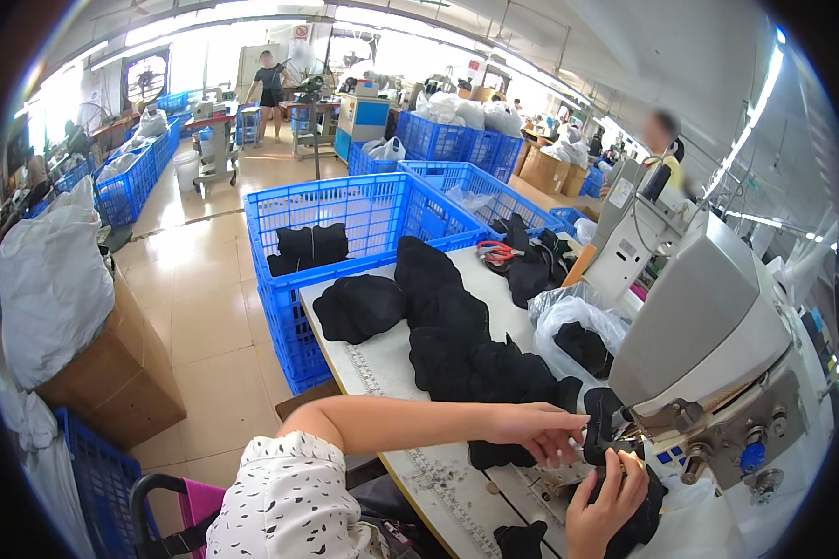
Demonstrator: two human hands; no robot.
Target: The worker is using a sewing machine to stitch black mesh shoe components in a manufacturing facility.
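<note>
Left hand (pixel 538 431) and right hand (pixel 610 498) touch black fabric (pixel 599 416).

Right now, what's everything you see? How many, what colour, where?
black fabric pieces: many, black, piled on the white table
sewing machine: one, grey and white, right
red-handled tool: one, red, far table edge
plastic bag: one, see-through, beside the machine
blue crates: many, blue, past the table and left
cardboard boxes: several, brown, left and back
sacks: several, white, left and back
bucket: one, white, far floor
people: at least two, dark and yellow clothes, back and right
left sleeve: one, white, dark-spotted, bottom
left hand: one, bare, at black fabric by the machine
right hand: one, bare, just below it
</note>
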